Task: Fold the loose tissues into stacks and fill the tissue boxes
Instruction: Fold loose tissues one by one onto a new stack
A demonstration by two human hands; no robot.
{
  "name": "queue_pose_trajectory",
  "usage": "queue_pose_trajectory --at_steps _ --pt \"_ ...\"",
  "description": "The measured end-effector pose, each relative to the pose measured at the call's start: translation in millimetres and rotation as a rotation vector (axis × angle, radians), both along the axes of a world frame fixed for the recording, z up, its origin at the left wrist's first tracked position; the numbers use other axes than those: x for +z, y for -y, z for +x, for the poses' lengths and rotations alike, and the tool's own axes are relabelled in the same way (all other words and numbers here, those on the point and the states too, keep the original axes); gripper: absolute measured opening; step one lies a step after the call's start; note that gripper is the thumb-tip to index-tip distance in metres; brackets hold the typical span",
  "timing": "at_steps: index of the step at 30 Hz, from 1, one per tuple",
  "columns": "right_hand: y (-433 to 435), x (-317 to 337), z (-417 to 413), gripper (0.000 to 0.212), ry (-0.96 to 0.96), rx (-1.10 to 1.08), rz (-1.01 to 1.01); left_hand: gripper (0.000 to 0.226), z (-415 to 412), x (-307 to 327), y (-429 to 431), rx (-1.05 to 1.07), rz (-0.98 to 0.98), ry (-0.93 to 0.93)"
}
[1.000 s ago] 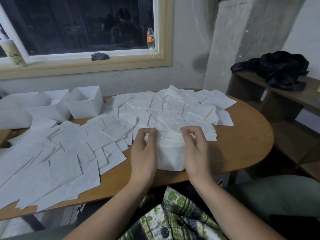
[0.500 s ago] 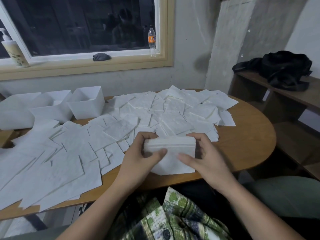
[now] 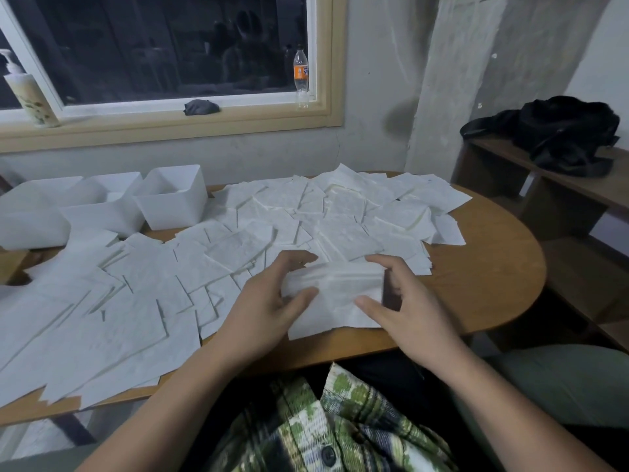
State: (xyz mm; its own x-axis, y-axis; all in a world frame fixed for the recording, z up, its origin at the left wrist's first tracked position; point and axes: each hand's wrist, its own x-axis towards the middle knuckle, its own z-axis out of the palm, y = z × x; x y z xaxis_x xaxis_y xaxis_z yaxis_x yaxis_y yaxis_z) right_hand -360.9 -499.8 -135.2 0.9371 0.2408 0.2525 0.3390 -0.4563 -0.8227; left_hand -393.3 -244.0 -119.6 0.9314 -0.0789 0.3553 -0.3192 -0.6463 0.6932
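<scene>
The person wears a plaid shirt (image 3: 340, 434) checked in green, cream and dark navy, with a dark round button (image 3: 328, 455) on its front and a black layer (image 3: 374, 373) showing where it parts, and the left forearm (image 3: 177, 396) and right forearm (image 3: 483, 393) are bare down to the left hand (image 3: 265, 311) and right hand (image 3: 412, 311).

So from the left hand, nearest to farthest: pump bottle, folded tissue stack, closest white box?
1. The folded tissue stack, held in the left hand.
2. The white box, back left on the table.
3. The pump bottle, far left on the windowsill.
</scene>
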Motion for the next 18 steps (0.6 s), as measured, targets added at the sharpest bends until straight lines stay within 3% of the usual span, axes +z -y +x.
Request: queue_pose_trajectory --at_steps 3,6,13,18 --pt "2 -2 5 0.049 -0.072 0.032 -0.031 0.035 2 -1 -5 -0.048 0.019 -0.069" --pt "0 1 12 0.015 -0.118 0.079 0.059 0.026 7 2 -12 -0.032 0.034 -0.060" --pt "-30 31 60 0.048 -0.144 0.162 0.201 0.012 42 29 -46 0.020 -0.004 -0.138" --pt "-76 64 107 0.046 -0.103 0.212 0.154 0.017 63 53 -90 0.098 -0.064 -0.188"
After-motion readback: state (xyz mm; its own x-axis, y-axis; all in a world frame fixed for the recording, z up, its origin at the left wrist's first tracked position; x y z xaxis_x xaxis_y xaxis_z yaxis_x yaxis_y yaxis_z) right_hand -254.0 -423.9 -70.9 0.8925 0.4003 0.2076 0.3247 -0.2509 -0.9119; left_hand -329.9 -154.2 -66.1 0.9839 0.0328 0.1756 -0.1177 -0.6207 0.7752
